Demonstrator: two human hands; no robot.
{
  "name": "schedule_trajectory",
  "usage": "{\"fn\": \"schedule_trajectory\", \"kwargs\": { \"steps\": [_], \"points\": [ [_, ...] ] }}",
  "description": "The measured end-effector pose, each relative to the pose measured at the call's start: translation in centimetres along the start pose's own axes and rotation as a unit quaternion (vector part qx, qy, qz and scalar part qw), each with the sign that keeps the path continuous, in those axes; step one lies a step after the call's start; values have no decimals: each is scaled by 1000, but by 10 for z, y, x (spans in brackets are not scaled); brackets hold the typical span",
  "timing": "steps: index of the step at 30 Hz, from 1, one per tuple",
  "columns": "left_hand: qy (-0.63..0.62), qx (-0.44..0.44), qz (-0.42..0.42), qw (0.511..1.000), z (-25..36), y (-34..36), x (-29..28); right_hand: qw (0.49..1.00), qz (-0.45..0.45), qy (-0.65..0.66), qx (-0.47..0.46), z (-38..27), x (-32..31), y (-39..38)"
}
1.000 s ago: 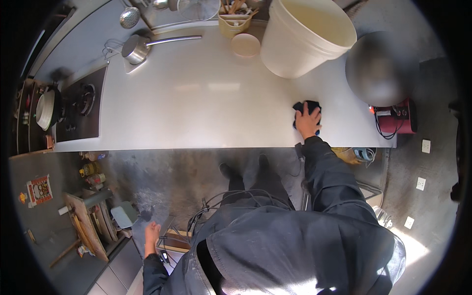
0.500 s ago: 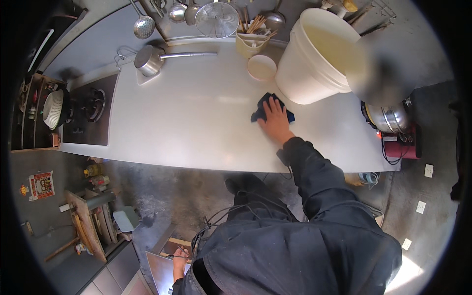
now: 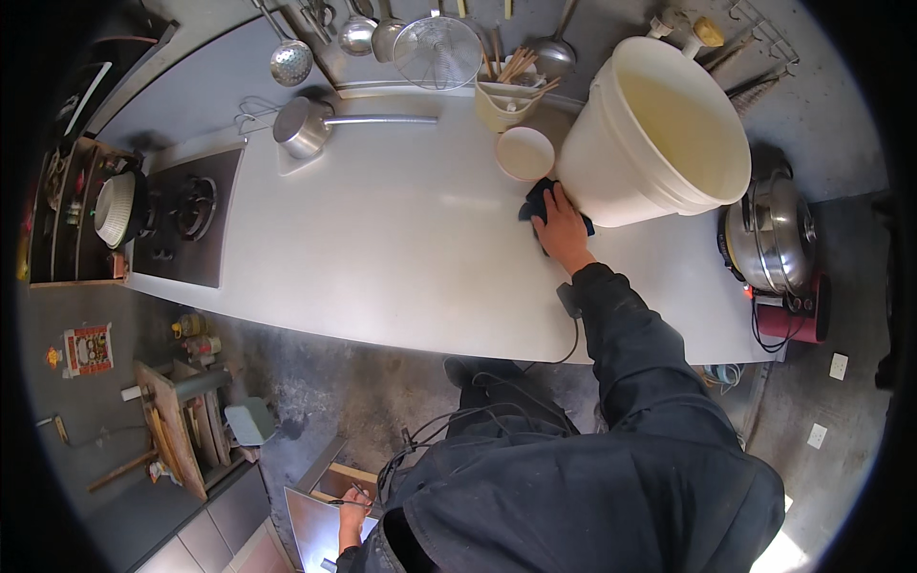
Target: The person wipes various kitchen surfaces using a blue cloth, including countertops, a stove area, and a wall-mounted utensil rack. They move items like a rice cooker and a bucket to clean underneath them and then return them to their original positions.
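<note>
My right hand (image 3: 565, 232) lies over a dark cloth (image 3: 541, 198) and presses it on the white countertop (image 3: 401, 258). The cloth is bunched under the fingers, close against the foot of a large white bucket (image 3: 611, 153). Inside the bucket is a pale yellowish surface. Just behind the cloth sits a small white bowl (image 3: 524, 154). Down at the lower left, my left hand (image 3: 354, 506) is closed around something thin and dark, which I cannot make out, beside an open wooden box or drawer (image 3: 339, 480).
A long-handled saucepan (image 3: 303, 128) stands at the back, near a gas hob (image 3: 187, 215). Chopsticks fill a cream holder (image 3: 504, 103) under hanging ladles and strainers. At the right end is a steel pot (image 3: 772, 234) with a lid. Black cables (image 3: 458, 415) hang in front of my body.
My right hand has slid the cloth a little farther back and right, up to the bucket and bowl. The whole view has shifted slightly. My left hand stays where it was.
</note>
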State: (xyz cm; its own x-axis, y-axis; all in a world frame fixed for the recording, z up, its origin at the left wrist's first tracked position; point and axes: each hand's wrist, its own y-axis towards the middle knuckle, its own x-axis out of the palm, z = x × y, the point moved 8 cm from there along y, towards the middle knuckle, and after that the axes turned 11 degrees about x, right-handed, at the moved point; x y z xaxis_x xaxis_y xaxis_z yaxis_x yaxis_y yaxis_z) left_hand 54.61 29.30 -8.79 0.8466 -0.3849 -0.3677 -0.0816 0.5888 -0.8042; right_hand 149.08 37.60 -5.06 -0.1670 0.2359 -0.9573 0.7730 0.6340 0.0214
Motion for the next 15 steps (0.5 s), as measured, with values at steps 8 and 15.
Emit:
{"fn": "schedule_trajectory", "kwargs": {
  "steps": [8,15],
  "points": [
    [106,113,-29,988,86,-23,47,995,27,-76,-67,-97,44,-50],
    [44,56,-92,993,40,25,34,907,-138,100,-385,-272,79,-143]
  ]
}}
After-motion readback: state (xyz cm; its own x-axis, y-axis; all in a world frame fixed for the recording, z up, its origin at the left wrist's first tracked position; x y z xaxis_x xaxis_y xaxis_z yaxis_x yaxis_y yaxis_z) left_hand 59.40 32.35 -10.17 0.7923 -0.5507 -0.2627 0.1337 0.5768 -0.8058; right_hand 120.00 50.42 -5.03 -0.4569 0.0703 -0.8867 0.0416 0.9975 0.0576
